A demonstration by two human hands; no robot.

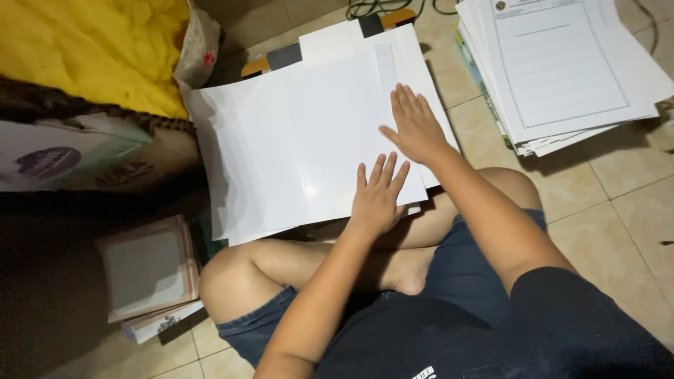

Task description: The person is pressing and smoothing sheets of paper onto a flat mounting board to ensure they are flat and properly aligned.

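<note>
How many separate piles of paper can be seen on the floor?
3: white sheets under both hands, a printed stack at top right, a small pile at lower left. Others may be hidden.

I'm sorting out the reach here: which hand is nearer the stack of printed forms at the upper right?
The right hand. It lies flat on the white sheets, toward their right edge, closest to the stack of printed forms. The left hand rests lower and further left on the same sheets.

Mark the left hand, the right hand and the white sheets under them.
left hand [377, 198], head view, back of the hand, flat on the sheets.
right hand [415, 128], head view, back of the hand, fingers spread.
white sheets [295, 147], head view, bare middle of the top sheet.
</note>
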